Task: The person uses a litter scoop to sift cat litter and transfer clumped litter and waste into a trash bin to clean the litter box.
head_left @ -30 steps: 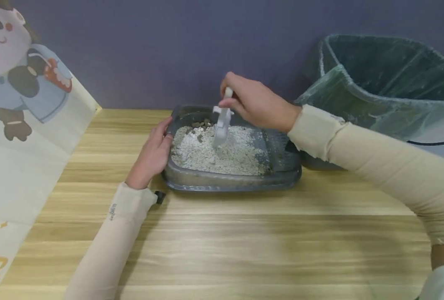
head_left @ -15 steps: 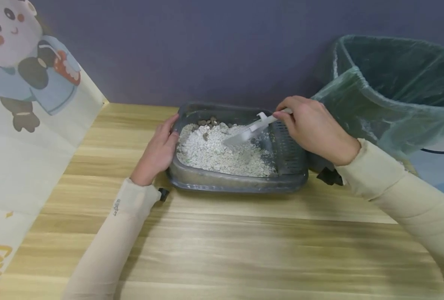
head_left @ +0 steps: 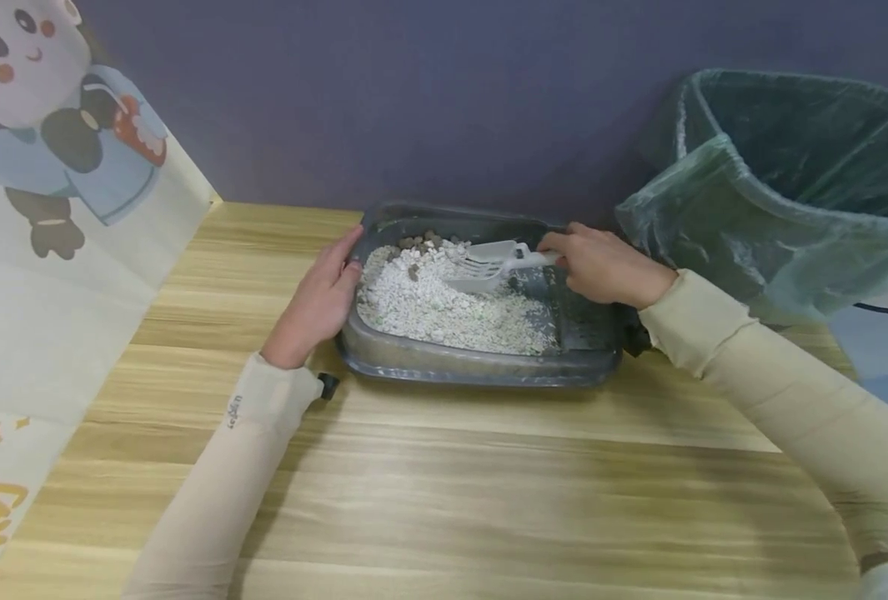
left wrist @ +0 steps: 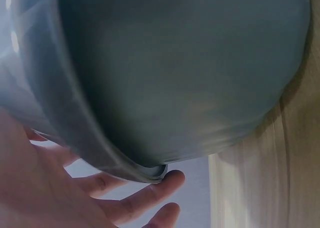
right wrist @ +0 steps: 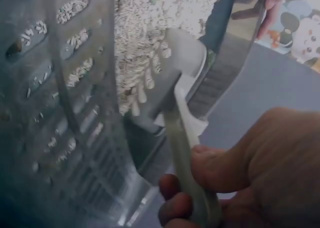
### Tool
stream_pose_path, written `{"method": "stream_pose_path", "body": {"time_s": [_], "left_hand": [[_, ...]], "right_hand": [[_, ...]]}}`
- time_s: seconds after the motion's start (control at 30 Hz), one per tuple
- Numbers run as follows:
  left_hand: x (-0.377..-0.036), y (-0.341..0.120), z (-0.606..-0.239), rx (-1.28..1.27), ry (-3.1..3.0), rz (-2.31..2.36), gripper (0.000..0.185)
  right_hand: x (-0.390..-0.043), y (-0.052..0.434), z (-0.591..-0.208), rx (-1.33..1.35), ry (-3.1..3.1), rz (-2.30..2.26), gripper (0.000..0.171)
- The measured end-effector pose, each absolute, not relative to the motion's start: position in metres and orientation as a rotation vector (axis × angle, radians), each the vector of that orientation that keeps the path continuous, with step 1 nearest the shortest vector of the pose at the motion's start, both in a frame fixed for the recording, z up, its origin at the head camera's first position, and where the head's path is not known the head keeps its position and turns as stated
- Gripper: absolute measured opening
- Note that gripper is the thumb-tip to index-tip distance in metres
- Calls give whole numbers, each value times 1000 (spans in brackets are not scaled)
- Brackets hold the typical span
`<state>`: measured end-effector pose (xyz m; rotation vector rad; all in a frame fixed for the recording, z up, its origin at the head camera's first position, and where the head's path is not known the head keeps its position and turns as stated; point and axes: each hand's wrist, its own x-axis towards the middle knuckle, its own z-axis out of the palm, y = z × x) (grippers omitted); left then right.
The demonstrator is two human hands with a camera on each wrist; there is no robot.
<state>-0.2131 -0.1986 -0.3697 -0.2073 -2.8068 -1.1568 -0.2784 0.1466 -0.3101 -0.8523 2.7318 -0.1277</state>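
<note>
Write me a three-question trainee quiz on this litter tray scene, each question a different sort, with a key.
1. True or false: the right hand grips the handle of the slotted scoop.
2. Multiple choice: where is the left hand? A) inside the lined bin B) against the left end of the grey litter tray C) flat on the poster
3. Fill in: the small brown clumps lie at the tray's ___ edge, on the white litter.

Key
1. True; the right wrist view shows thumb and fingers curled round the handle.
2. B; the green-lined bin stands to the tray's right, untouched.
3. Far, nearest the wall.
</note>
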Motion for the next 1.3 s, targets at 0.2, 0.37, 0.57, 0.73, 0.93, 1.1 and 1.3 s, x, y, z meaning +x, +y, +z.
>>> {"method": "stream_pose_path", "body": {"time_s": [0.2, 0.37, 0.57, 0.73, 0.93, 1.1, 1.3], "left_hand": [[-212, -200, -367, -205, -2817, -1180, 52], [-211, -199, -367, -192, -2823, -1185, 52], [-213, -193, -369, -207, -2818, -1208, 53], [-213, -191, -366, -212, -2835, -1228, 54], [-213, -195, -361, -140, -2867, -1228, 54], [-213, -197, -360, -113, -2867, -1228, 54], [-213, -197, -362, -126, -2846, -1238, 54]], "right_hand": [[-289, 129, -327, -856, 2696, -190, 43], [-296, 108, -336, -903, 2620, -206, 44], [-301, 98, -343, -968, 2494, -239, 38], [-296, 111, -334, -985, 2499, -308, 33], [-282, 135, -324, -1088, 2592, -400, 28], [-268, 155, -332, -1137, 2672, -581, 27], [-251, 170, -353, -1136, 2677, -819, 30]]}}
